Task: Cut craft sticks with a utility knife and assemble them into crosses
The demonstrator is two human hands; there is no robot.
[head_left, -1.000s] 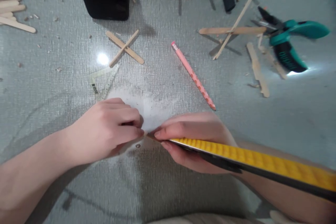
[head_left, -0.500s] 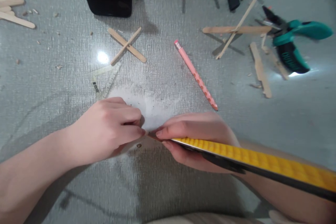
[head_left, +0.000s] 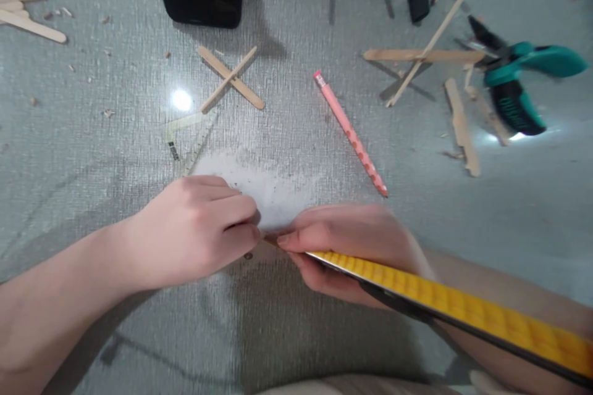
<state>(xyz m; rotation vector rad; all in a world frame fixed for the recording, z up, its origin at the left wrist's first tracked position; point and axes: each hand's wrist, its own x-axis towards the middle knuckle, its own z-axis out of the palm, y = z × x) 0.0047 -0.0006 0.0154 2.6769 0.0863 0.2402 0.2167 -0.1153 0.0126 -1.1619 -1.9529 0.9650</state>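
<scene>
The right hand (head_left: 356,234) grips a yellow knife (head_left: 417,291) above the worktop (head_left: 291,123). The left hand (head_left: 197,228) is just beside, fingers (head_left: 241,210) pinched; what's inside is hidden. Pushed too hard, the knife might slip and nick them.

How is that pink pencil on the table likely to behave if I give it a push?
The pink pencil may well roll, since it is slim, though its sides' shape is hard to tell. It looks stiff, lying straight along its length. Its narrow tip, near the right hand, could be its most fragile part.
</scene>
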